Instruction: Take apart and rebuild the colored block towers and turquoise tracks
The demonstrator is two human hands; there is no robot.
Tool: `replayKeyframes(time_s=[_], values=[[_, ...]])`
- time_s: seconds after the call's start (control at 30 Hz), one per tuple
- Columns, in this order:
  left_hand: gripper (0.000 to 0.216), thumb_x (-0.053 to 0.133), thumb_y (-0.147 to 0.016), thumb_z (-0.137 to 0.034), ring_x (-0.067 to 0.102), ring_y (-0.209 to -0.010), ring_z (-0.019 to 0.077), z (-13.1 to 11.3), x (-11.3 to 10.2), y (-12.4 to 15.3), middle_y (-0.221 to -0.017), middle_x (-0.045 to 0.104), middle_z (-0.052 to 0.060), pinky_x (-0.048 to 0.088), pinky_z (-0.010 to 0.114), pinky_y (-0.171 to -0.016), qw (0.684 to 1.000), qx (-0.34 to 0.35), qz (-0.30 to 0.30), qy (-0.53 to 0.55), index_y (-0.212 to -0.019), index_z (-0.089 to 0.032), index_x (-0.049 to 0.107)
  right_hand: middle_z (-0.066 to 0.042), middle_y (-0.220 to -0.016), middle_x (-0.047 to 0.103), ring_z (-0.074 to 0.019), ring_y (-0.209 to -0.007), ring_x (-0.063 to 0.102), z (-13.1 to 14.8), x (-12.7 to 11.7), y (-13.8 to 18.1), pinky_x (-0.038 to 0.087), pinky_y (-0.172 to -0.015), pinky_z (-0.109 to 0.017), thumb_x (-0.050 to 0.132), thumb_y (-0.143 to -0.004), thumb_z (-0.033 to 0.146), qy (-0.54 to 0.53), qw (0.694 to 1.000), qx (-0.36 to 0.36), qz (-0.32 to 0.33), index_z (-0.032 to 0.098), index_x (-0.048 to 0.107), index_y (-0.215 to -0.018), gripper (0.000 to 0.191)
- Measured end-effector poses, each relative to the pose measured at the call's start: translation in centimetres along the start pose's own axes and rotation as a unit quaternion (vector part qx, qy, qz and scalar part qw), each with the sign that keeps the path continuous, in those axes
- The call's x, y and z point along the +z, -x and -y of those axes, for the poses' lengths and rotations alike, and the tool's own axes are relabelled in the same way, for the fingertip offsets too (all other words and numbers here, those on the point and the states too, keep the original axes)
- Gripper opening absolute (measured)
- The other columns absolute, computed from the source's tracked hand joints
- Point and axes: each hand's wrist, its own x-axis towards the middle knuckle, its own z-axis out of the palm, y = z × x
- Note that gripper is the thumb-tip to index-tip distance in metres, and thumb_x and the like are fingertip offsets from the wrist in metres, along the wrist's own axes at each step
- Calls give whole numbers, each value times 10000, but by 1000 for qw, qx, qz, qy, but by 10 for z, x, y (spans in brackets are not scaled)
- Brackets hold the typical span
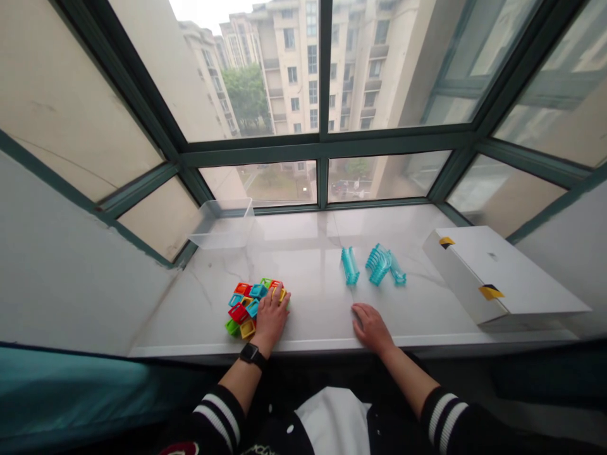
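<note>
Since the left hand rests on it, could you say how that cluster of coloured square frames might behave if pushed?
The cluster of coloured frames looks like hollow plastic, so probably light. The sill is glossy, so it would likely slide easily. Whether its many small pieces interlock is unclear; it may break apart.

No readable text, labels or numbers
</note>
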Motion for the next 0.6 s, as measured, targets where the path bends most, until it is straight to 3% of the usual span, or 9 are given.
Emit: replayKeyframes(time_s=[0.37,0.5,0.6], values=[[497,594,-936,-235,434,-1466,396,42,-5,6,-1655,444,156,409,579,-1125,998,-51,-13,-19,-1431,-262,638,-152,-1350,683,-330,-1274,614,3,-4,-2,487,-1142,-548,572,-906,208,-29,999,13,6,203,670,-1319,424],[479,607,-928,-226,414,-1488,395,46,-10,9,-1658,443,146,342,624,-1187,997,-67,-21,-13,-1403,-263,653,-156,-1351,683,-326,-1278,612,4,-5,-3,480,-1149,-543,575,-910,208,-31,999,12,7,193,675,-1308,410],[466,623,-937,-250,308,-1566,409,36,-9,12,-1664,433,147,221,684,-1253,996,-70,-61,-3,-1402,-244,652,-157,-1350,682,-324,-1275,613,5,-6,-3,480,-1148,-535,581,-911,207,-32,999,14,7,189,678,-1296,398]])
